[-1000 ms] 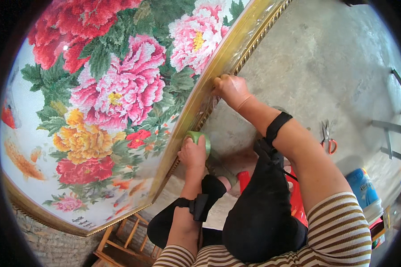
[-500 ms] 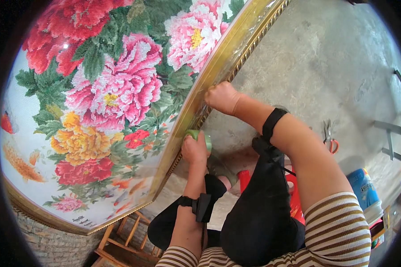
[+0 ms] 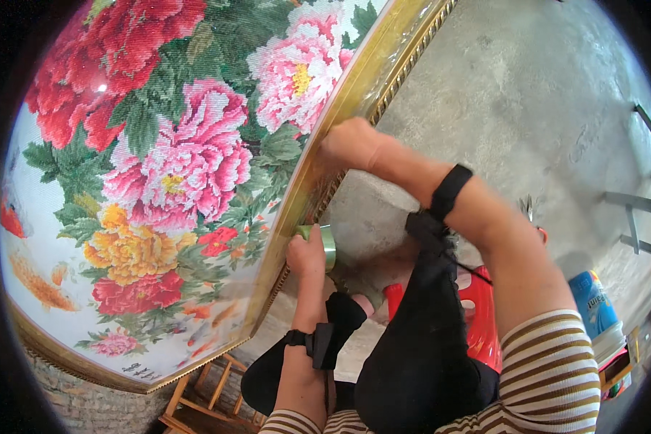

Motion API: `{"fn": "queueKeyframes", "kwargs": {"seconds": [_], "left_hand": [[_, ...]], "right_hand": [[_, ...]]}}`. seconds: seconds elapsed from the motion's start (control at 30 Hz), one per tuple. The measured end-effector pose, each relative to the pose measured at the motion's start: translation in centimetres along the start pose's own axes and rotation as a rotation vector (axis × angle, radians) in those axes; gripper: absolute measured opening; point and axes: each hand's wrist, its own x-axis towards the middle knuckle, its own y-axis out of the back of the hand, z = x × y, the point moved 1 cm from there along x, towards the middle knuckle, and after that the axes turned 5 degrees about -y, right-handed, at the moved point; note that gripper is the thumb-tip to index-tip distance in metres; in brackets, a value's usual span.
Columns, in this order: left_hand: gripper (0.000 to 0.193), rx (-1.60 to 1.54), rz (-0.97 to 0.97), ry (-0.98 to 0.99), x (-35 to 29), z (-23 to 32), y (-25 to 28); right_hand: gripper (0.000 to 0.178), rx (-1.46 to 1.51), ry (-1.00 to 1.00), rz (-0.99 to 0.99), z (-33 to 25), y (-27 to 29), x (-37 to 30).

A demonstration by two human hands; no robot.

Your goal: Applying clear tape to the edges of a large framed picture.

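Observation:
A large framed picture (image 3: 173, 166) of red, pink and yellow peonies with orange fish stands tilted on my left. Shiny clear film or tape (image 3: 372, 69) covers part of its gold frame (image 3: 340, 101). My left hand (image 3: 307, 253) is closed around a roll of greenish tape (image 3: 328, 246), right beside the frame's edge. Higher up, my right hand (image 3: 351, 145) is curled like a fist against the gold frame. Its fingertips are blurred, and whatever they may hold is hidden.
Scissors with orange handles (image 3: 541, 233) lie on the concrete floor (image 3: 499, 108). A red plastic stool (image 3: 481, 318) is beside my knee. To the right are a blue package (image 3: 593, 300) and dark metal legs (image 3: 633, 217). A wooden chair (image 3: 210, 394) stands below the picture.
My right hand has moved a little up and left along the frame. The tape roll in my left hand sits slightly lower, and the picture has shifted slightly in view.

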Motion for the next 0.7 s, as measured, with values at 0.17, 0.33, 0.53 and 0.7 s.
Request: {"fn": "queueKeyframes", "kwargs": {"seconds": [0.17,0.33,0.53,0.7], "left_hand": [[0.053,-0.029,-0.034,0.028,0.1,-0.2,0.9],[0.053,-0.008,-0.020,0.020,0.3,-0.2,0.7],[0.054,0.004,-0.048,0.037,0.3,0.2,0.7],[0.058,0.001,0.011,0.014,0.5,-0.9,0.4]], "right_hand": [[0.034,-0.039,-0.086,0.153,5.8,4.2,-0.2],[0.037,-0.208,-0.404,0.604,13.7,7.8,-3.1],[0.006,-0.229,-0.041,0.709,11.2,4.9,-4.7],[0.019,-0.128,0.168,0.157,-0.9,-2.2,-2.6]]}}
